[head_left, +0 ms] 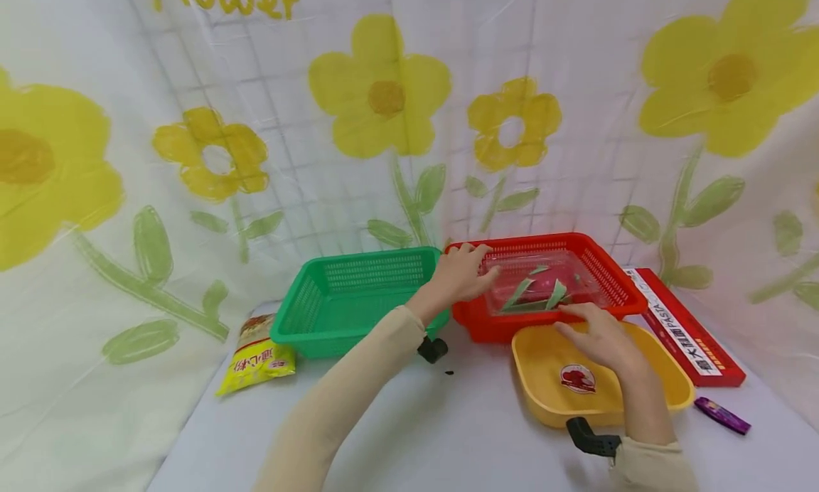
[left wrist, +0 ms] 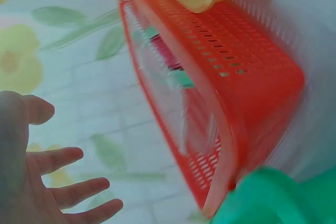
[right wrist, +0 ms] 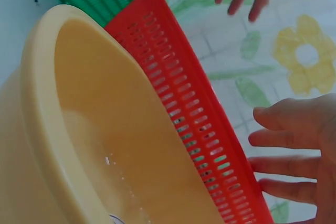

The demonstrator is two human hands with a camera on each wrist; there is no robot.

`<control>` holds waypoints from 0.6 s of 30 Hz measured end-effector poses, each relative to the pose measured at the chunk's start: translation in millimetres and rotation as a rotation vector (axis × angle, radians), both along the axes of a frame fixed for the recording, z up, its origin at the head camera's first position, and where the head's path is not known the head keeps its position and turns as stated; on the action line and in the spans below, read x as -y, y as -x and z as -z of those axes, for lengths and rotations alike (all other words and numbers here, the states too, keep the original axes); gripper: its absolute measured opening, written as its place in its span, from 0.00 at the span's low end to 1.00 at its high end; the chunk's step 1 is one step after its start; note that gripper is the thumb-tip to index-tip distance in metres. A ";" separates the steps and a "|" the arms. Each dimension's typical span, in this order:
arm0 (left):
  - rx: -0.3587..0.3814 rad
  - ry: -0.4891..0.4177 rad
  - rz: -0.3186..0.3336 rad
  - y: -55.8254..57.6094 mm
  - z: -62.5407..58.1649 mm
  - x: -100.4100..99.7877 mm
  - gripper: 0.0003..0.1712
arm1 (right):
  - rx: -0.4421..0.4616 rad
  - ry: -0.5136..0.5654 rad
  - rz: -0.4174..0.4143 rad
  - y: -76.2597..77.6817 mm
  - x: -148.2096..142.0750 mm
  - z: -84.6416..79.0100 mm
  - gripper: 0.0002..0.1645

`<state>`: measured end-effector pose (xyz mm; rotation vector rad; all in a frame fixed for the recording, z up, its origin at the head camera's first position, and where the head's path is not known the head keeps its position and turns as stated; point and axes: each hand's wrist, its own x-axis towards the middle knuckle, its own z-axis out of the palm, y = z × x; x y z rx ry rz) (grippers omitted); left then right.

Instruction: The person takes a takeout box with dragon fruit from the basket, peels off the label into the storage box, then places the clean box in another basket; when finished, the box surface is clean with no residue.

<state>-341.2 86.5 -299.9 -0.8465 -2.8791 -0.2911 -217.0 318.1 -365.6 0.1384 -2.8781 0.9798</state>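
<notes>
A red basket [head_left: 493,328] stands at the back right, and a clear plastic container [head_left: 508,266] lies in it with light green strips [head_left: 557,293] and something magenta [head_left: 545,281]. My left hand [head_left: 456,273] hovers at the basket's left side, fingers spread; the left wrist view shows that hand [left wrist: 31,166] holding nothing. My right hand [head_left: 604,339] is over the yellow basin [head_left: 544,382], close to the basket's front rim. In the right wrist view its fingers are loosely extended and hold nothing; whether they touch the rim [right wrist: 231,124] I cannot tell.
Left of the red basket stands a green basket [head_left: 307,343]. A yellow food bag [head_left: 259,357] lies beside it at the table's left. To the right are a red and white pasta box [head_left: 697,335] and a small purple packet [head_left: 723,415]. A flowered curtain [head_left: 384,193] hangs behind.
</notes>
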 end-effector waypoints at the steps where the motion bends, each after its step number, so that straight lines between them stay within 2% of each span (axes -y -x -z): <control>1: -0.020 -0.015 -0.002 -4.8 -0.9 7.4 0.32 | -0.003 -0.006 0.001 0.6 -1.2 -0.7 0.38; 5: -0.101 -0.098 0.011 -23.6 -0.4 38.9 0.31 | 0.002 -0.012 0.003 2.8 -4.5 -3.9 0.39; 8: -0.175 -0.161 0.036 -36.9 8.5 62.9 0.31 | 0.009 -0.013 0.015 3.0 -6.2 -6.6 0.41; 12: -0.258 -0.247 0.062 -51.3 29.8 91.4 0.30 | -0.009 -0.021 0.038 1.6 -8.3 -9.5 0.42; 18: -0.314 -0.302 0.049 -63.8 63.3 117.4 0.31 | -0.050 -0.042 0.059 1.4 -5.6 -10.3 0.41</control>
